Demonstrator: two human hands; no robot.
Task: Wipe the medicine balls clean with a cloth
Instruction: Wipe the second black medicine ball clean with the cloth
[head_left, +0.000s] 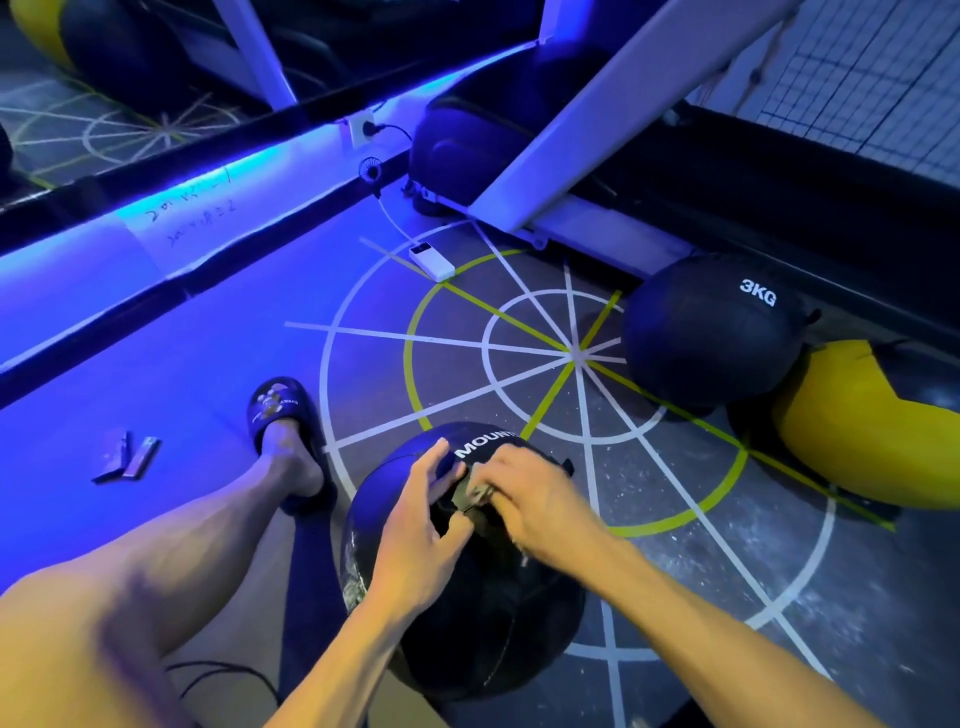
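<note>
A: We log the hands first. Our left hand (423, 512) rests on the near black medicine ball (457, 587), fingers spread and lightly bent over its top, thumb lying toward the cloth (470, 493).

B: Agreed. Our right hand (524, 499) comes in from the right, fingers curled narrow and pinching the dark, crumpled cloth against the ball's crown, just below the white lettering.

A: We note both forearms reach forward and converge over the ball, which sits on the floor (675, 545) between us and the painted wheel of white and yellow-green lines.

B: A second black ball marked 3KG (711, 332) lies well apart, up right, touching a yellow and black ball (857, 431).

A: Our bare left leg stretches forward, foot in a dark slipper (283, 410) just beside the near ball.

B: Surroundings: blue strip light along the mirror base, a white power bank (431, 261) on a cable, a treadmill frame (587, 119) behind it.
</note>
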